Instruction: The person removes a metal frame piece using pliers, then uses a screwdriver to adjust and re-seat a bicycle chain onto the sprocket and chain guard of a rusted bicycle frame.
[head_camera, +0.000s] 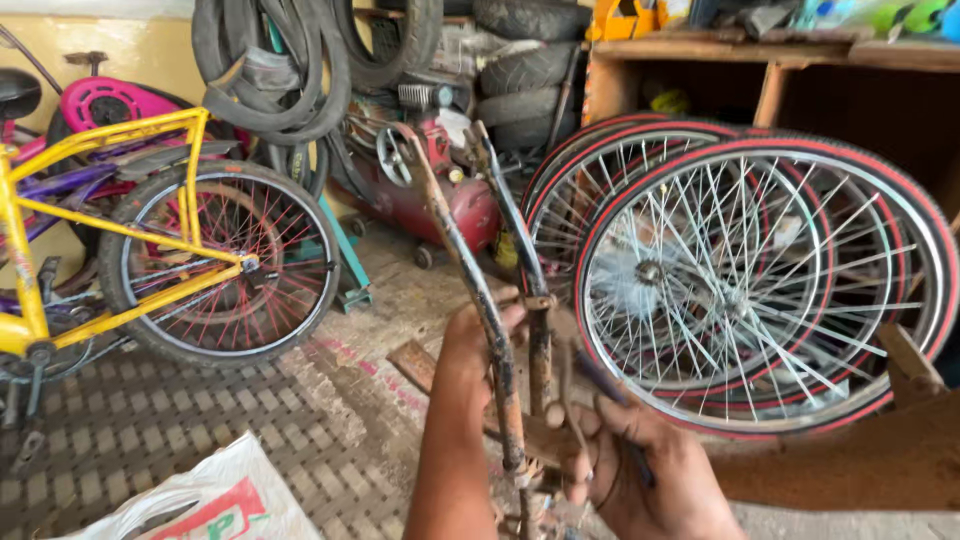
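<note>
Centre-bottom of frame: left hand (478, 345) wraps one rusty blade of the bicycle fork (490, 310), fingers curled around the tube, blade running up through the fist. Right hand (640, 470) sits lower, beside the fork's base, fingers closed on a thin dark tool (600, 385); its tip is blurred. Spoked wheels (750, 280) lean just right; yellow bicycle (130, 240) stands left.

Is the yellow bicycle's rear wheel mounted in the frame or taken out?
Mounted. The rear wheel with red spokes sits between the stays of the yellow bicycle, its hub at the dropout.
</note>
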